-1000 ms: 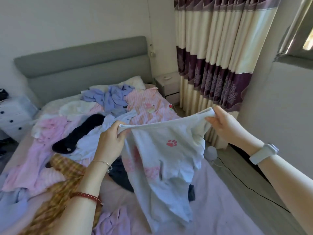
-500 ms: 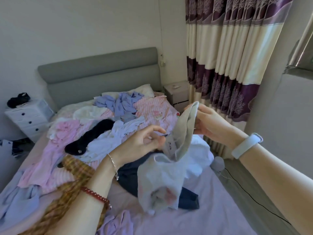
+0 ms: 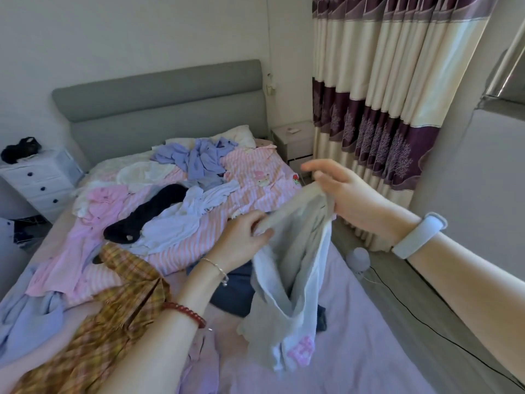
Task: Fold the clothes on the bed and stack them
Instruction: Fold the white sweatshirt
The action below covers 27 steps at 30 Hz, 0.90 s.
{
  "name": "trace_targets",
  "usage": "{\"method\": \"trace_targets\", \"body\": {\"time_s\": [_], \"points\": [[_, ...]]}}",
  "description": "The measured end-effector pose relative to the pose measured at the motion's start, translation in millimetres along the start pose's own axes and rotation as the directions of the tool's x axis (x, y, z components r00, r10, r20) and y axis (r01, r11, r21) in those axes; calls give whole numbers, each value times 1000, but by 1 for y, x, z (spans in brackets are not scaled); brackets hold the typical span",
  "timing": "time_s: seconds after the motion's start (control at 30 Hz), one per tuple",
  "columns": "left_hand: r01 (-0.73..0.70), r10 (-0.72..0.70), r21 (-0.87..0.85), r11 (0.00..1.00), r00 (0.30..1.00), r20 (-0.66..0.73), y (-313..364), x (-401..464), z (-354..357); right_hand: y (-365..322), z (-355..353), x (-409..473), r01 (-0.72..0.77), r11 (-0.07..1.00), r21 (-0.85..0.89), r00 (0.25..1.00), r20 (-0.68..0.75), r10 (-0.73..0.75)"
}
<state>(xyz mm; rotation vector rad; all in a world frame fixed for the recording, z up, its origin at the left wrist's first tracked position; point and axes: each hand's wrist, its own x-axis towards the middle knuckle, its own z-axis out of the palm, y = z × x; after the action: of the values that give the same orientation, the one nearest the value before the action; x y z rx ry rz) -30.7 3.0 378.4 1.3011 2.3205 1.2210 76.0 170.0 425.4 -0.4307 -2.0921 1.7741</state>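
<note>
Hands [image 3: 241, 237] above lilac bed [image 3: 355, 351]

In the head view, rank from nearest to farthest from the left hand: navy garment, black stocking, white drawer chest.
From the left hand:
1. Dark navy folded garment, just below it.
2. Long black stocking, leftward on the bed.
3. White chest of drawers, far left, off the bed.

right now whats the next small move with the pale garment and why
Probably lower the pale garment onto the bare sheet and smooth it flat: both the left hand and right hand pinch its top edge, and it hangs bunched.
</note>
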Motion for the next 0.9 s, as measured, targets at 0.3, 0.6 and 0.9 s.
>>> {"method": "trace_targets", "body": {"time_s": [0.3,0.6,0.9], "points": [[68,-56,285,956,997,-49,-27,7,-55,30,-34,-8,320,628,-709,943,305,-135],[101,-102,-69,992,995,-12,6,-4,-83,1,-57,-8,361,670,-649,914,101,-394],[205,-267,-403,892,958,-104,32,-4,-99,-35,-53,-17,338,622,-706,941,258,-219]]}}
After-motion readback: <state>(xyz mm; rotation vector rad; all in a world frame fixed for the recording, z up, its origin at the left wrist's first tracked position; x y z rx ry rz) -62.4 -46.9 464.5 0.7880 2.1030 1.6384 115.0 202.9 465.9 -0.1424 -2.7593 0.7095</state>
